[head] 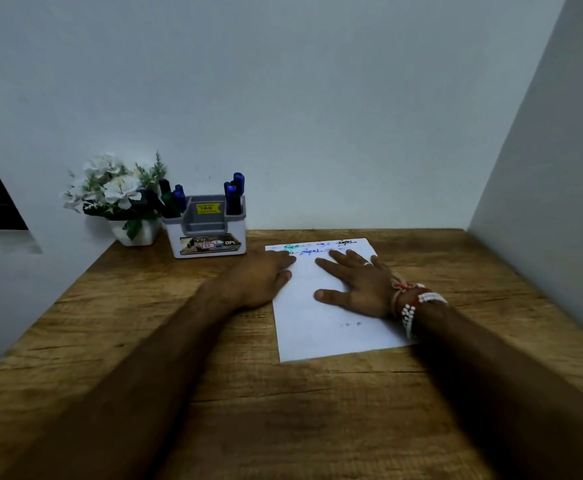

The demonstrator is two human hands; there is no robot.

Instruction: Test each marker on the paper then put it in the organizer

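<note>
Right fingers [338, 263] spread wide and flat on the paper [321, 327], thumb splayed toward the near side, holding nothing; a ring [367, 263] on one finger. Right hand [359, 285] lying palm down across the sheet's middle, with beaded and thread bracelets [409, 303] at the wrist. Left fingers [284, 261] held close together and flat, tips just over the paper's left edge, gripping nothing. Left hand [258, 282] palm down, mostly on the bare table [144, 323] beside the sheet. Paper lying flat on the wooden top, slightly skewed, with short scribbles in green, blue and black along its far edge, just beyond the fingertips. Beyond the left hand, near the wall, the organizer [207, 230], white with a grey insert and a yellow sticker. Markers [234, 194] standing upright in its right compartment, more markers in its left one, caps blue, green and dark; middle compartment's contents not visible. Touching or just beside the organizer's left, a flower pot [123, 199] with white blooms.
</note>
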